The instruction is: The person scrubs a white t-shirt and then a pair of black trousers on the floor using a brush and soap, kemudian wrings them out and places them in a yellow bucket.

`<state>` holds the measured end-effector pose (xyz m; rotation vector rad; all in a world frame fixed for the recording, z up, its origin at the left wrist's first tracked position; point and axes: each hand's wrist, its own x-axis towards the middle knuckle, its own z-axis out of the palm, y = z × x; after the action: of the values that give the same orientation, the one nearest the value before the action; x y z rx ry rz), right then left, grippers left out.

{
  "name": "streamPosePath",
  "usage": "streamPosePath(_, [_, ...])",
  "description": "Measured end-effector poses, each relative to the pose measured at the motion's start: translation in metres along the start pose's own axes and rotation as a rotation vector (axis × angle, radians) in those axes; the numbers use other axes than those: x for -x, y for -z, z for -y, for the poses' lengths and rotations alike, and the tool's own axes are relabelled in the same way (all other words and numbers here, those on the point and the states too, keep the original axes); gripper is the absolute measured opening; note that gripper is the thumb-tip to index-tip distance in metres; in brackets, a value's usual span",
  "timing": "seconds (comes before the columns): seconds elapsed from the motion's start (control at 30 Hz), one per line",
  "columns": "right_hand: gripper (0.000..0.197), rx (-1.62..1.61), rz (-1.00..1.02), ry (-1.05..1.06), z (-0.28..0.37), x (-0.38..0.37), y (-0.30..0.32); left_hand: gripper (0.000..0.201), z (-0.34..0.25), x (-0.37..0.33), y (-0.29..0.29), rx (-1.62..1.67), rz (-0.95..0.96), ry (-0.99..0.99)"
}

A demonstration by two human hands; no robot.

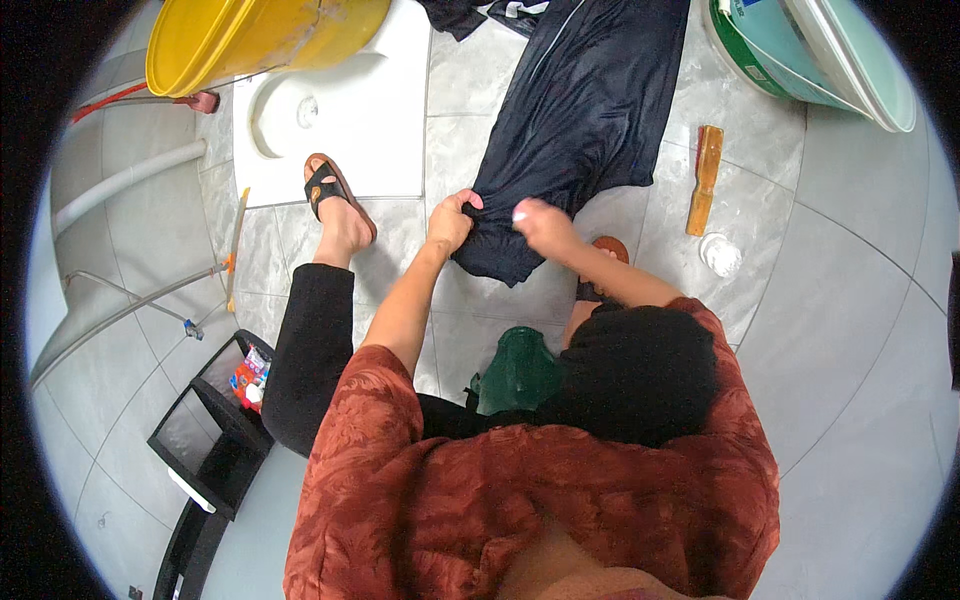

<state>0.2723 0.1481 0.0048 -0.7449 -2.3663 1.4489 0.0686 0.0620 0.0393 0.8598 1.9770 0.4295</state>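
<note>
A dark navy garment (pixel 590 110), wet-looking and creased, lies stretched over the tiled floor in front of me. My left hand (pixel 453 222) is closed on its near left edge, thumb over the cloth. Just to the right, my right hand (pixel 548 232) hovers over or rests on the near end of the garment. Its fingers look curled, with a whitish spot at the tip, and motion blurs them. Whatever it holds, if anything, I cannot make out. A brown wooden-looking brush (pixel 706 180) lies right of the garment, beside a small round white object (pixel 719 255).
A yellow bucket (pixel 260 45) tilts over a white squat toilet (pixel 400 150) at far left. Another bucket, green and pale (pixel 830 60), stands far right. Black shelves (pixel 215 440) and pipes (pixel 130 185) line the left wall. Something green (pixel 520 372) sits between my legs.
</note>
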Motion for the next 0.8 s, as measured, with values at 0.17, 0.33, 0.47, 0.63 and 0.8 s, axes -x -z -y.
streamPosePath(0.17, [0.009, 0.547, 0.068, 0.222, -0.039, -0.077, 0.065, 0.031, 0.003, 0.013, 0.004, 0.026, -0.02, 0.07])
streamPosePath(0.33, [0.012, 0.867, -0.327, -0.209, -0.082, -0.141, 0.177, 0.022, 0.002, 0.008, -0.003, -0.053, 0.004, 0.004])
streamPosePath(0.47, [0.011, 0.637, -0.012, -0.025, -0.032, -0.121, 0.083, 0.012, 0.012, 0.037, 0.004, -0.358, 0.044, -0.072])
streamPosePath(0.63, [0.007, 0.354, 0.095, 0.173, -0.001, -0.036, 0.016, 0.013, 0.004, 0.015, 0.009, -0.583, 0.182, 0.062])
streamPosePath(0.8, [0.012, 0.207, 0.146, 0.043, -0.002, -0.041, 0.025, 0.033, -0.056, -0.036, 0.029, -0.233, -0.096, -0.062])
